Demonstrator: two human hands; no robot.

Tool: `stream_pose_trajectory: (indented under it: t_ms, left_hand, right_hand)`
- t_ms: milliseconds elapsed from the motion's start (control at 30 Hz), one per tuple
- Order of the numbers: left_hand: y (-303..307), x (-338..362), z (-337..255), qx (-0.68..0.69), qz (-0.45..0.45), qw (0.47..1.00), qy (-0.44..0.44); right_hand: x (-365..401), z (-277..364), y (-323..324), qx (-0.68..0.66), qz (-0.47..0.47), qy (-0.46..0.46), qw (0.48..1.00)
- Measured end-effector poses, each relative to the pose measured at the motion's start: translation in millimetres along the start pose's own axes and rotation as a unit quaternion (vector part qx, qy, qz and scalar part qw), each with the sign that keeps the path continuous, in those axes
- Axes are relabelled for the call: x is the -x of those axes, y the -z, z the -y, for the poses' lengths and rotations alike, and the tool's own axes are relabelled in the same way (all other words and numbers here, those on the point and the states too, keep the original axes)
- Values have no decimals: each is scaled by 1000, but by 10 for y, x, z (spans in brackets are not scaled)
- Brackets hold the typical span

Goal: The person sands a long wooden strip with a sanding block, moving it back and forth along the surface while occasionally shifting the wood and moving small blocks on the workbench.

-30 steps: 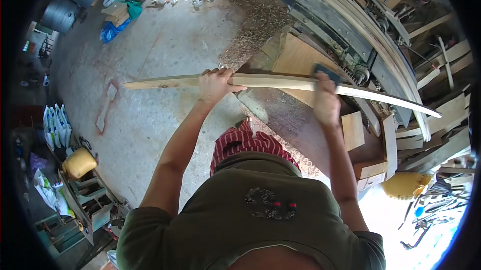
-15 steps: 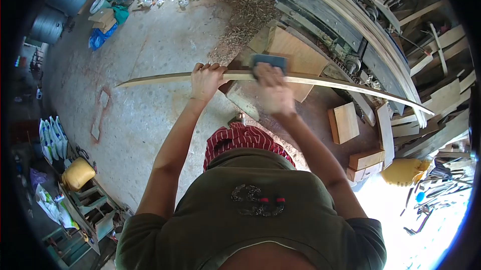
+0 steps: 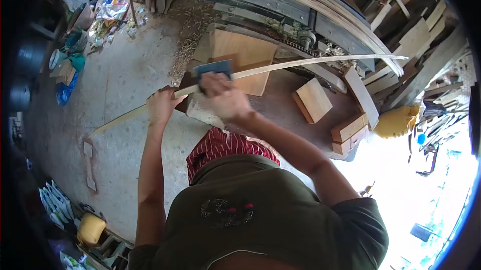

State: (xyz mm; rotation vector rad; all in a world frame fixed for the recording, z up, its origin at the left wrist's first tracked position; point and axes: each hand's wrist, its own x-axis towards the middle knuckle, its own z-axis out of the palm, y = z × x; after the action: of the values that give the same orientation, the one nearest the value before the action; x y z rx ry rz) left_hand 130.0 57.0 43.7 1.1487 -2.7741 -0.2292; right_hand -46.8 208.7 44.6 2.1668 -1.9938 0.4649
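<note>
A long, thin wooden strip (image 3: pixel 300 63) runs across in front of me, its left end low over the floor and its right end near the machine. My left hand (image 3: pixel 161 103) is wrapped round the strip left of its middle. Just to the right, my right hand (image 3: pixel 224 97) presses a dark blue-grey sheet (image 3: pixel 214 67), which looks like sandpaper, against the strip. Motion blurs this hand, and the fingers' undersides are hidden. Below the strip a wooden board (image 3: pixel 240 54) lies near the machine.
A long machine bed (image 3: pixel 260 2) with more long strips on it stretches along the far side. Wooden blocks (image 3: pixel 313 100) stand at the right, beside a yellow sack (image 3: pixel 398 121). Wood shavings (image 3: pixel 193 24) litter the floor (image 3: pixel 120 79). A yellow jerrycan (image 3: pixel 91 229) stands lower left.
The view has turned, so the surroundings sit further left. The strip now slopes down to the left. Both hands stay on it, the right one still with the blue-grey sheet.
</note>
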Motion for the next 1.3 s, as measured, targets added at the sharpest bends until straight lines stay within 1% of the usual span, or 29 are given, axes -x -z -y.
stream_pose_trajectory:
  t_ms: [33, 133, 167, 200, 267, 300, 333, 367, 400, 433, 500, 533, 567, 600, 667, 700, 733, 767, 833, 867, 900, 967, 1000, 1067, 1100, 1167, 1200, 1267, 1300]
  left_hand:
    - [-122, 13, 68, 8, -43, 999, -29]
    - [-149, -5, 90, -27, -26, 999, -16]
    - [-135, 2, 98, -35, -23, 999, -1]
    - [-116, -20, 90, -12, -2, 1000, 3]
    - [-96, -57, 89, 11, 17, 1000, 7]
    - [-117, -53, 103, 4, 34, 999, 15]
    - [-134, -45, 124, -4, 51, 998, 22]
    - [-159, -22, 150, 6, 18, 1000, 4]
    - [-105, -32, 148, 2, 16, 1000, 1]
    - [-48, -48, 107, -6, 34, 999, 7]
    - [22, -68, 41, -28, 74, 997, 26]
    - [1, -58, 38, -25, 75, 996, 34]
    - [-18, -43, 38, -10, 55, 998, 30]
    - [-25, -30, 39, 5, 35, 999, 20]
    - [-7, -65, 46, 4, 52, 998, 21]
    - [-3, -76, 49, 2, 71, 997, 24]
    - [-39, -59, 68, 4, 71, 997, 20]
    - [-97, -32, 109, 15, 40, 999, 8]
    - [-113, -19, 99, 11, -12, 1000, -14]
    - [-138, -36, 101, 10, -11, 1000, -19]
    - [-158, -27, 88, -13, -10, 1000, -13]
    - [-196, 29, 77, -33, -6, 999, 3]
    - [-210, 45, 73, -49, -33, 998, -19]
    - [-220, 72, 76, -65, -58, 995, -46]
    - [-228, 62, 75, -64, -51, 996, -41]
    - [-230, 65, 68, -62, -43, 996, -37]
    - [-219, 74, 73, -54, -47, 997, -43]
    - [-198, 52, 102, -51, -53, 996, -52]
    - [-220, 49, 109, -59, -48, 996, -49]
  right_hand:
    - [127, -146, 70, -16, 0, -34, 999]
    - [264, -371, 86, -132, -24, -163, 978]
    - [237, -297, 40, -62, -23, -157, 985]
    - [121, -193, 39, -72, -23, -149, 986]
    - [-185, 56, 3, -37, 26, -97, 994]
    - [-298, 178, -125, 49, 45, -28, 997]
    - [-281, 214, -169, 46, 42, -27, 998]
    - [-268, 250, -209, -14, 39, -19, 999]
    - [-291, 277, -214, -72, 35, -12, 997]
    - [-189, 126, -213, 0, 68, -6, 998]
    - [114, -277, 37, 18, 54, -73, 996]
    - [220, -454, 134, 29, 76, -119, 990]
    - [274, -547, 187, -62, 65, -177, 980]
    - [222, -485, 213, -63, 68, -176, 980]
    - [14, -254, 222, 47, 144, -102, 983]
    - [-59, -96, -96, 87, 81, -72, 990]
    - [-191, 116, -238, 85, 71, -30, 993]
    - [-271, 234, -303, 81, 59, 10, 995]
    - [-274, 189, -236, 53, 69, 4, 996]
    - [-257, 155, -200, 23, 83, 7, 996]
    - [-114, -40, -102, 95, 117, 12, 988]
    - [-58, -374, 359, -14, 192, -192, 962]
    - [-44, -502, 355, 18, -6, -97, 995]
    - [48, -454, 287, 9, 56, -124, 991]
    - [-26, -318, 126, 11, 54, -126, 991]
    - [-185, 14, -306, 51, 63, -54, 995]
    - [-260, 149, -298, 51, 62, -54, 995]
    - [-386, 349, -199, -68, 1, -16, 998]
    - [-324, 271, -283, -67, 5, -16, 998]
